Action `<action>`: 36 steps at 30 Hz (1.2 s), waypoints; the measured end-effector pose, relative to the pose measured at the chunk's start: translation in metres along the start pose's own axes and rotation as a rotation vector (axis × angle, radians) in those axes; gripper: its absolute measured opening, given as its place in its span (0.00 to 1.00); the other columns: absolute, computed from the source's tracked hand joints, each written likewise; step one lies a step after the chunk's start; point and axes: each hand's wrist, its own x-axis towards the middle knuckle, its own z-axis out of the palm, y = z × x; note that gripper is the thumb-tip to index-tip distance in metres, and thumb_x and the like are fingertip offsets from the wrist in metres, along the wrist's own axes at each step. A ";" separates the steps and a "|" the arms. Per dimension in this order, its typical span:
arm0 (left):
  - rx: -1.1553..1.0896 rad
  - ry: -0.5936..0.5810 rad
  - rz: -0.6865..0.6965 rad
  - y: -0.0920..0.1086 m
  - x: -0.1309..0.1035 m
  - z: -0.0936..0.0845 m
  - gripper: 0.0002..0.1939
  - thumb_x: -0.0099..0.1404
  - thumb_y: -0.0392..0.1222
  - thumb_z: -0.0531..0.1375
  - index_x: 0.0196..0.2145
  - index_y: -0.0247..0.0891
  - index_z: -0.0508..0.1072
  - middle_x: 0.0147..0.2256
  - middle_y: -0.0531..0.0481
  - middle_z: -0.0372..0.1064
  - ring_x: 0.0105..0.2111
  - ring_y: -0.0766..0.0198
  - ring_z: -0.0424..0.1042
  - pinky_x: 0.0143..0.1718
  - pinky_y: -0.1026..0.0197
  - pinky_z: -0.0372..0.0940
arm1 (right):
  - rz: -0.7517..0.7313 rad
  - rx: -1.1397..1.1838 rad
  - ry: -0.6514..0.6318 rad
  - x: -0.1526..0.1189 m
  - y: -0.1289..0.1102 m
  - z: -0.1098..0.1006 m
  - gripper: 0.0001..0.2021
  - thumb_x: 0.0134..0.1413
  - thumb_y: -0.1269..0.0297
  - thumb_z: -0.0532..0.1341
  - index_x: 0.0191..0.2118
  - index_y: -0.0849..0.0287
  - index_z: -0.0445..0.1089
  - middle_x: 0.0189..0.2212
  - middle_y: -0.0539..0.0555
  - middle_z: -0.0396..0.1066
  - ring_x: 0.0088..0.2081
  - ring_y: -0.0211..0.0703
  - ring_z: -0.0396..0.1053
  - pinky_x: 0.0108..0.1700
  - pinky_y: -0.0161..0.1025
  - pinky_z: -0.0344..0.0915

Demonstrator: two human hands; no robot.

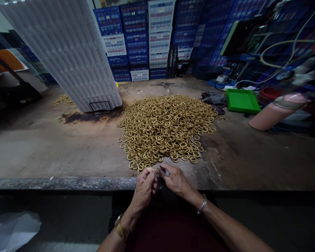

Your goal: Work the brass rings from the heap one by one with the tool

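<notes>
A wide heap of brass-coloured rings [162,126] lies on the worktop, its near side reaching almost to the front edge. Just in front of it, my left hand [144,187] pinches a ring [156,170] between thumb and fingers; only a small part of that ring shows. Close beside it on the right, my right hand [175,179] is closed around a small dark and grey tool [165,170], whose kind I cannot make out. The fingertips of both hands nearly meet at the ring.
Tall stacked translucent trays [76,56] lean at the left on a wire stand [100,106]. A green tray [243,100], a pink bottle [275,112] and a dark cloth [214,98] are at the right. Blue and white crates [161,38] stand behind the worktop [55,150].
</notes>
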 end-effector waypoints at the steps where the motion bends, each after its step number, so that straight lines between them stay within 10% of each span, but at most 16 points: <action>1: 0.023 0.005 0.009 0.000 0.000 0.000 0.16 0.57 0.53 0.56 0.27 0.37 0.60 0.20 0.59 0.56 0.16 0.76 0.53 0.14 0.72 0.46 | -0.037 -0.031 -0.026 -0.002 0.001 0.001 0.06 0.48 0.71 0.52 0.29 0.58 0.65 0.22 0.49 0.65 0.24 0.35 0.59 0.28 0.32 0.52; 16: 0.141 0.004 0.065 -0.003 -0.009 -0.002 0.15 0.59 0.53 0.54 0.27 0.37 0.61 0.19 0.59 0.56 0.15 0.76 0.53 0.14 0.72 0.48 | 0.018 -0.293 -0.180 -0.001 -0.002 -0.003 0.09 0.45 0.73 0.51 0.32 0.58 0.66 0.21 0.49 0.66 0.22 0.35 0.58 0.25 0.33 0.46; 26: -0.319 -0.072 -0.040 0.005 -0.011 -0.008 0.13 0.58 0.47 0.58 0.28 0.35 0.62 0.27 0.53 0.63 0.18 0.76 0.57 0.14 0.72 0.50 | 0.074 -0.317 0.094 0.027 0.017 -0.004 0.09 0.52 0.66 0.51 0.37 0.58 0.66 0.25 0.52 0.69 0.26 0.39 0.65 0.29 0.33 0.52; 36: -0.426 -0.074 -0.079 0.002 -0.010 -0.016 0.10 0.56 0.44 0.58 0.34 0.36 0.65 0.27 0.51 0.65 0.18 0.73 0.60 0.15 0.71 0.51 | 0.011 -0.378 0.077 0.039 0.007 0.008 0.08 0.51 0.68 0.54 0.38 0.55 0.66 0.32 0.51 0.72 0.32 0.39 0.68 0.30 0.32 0.54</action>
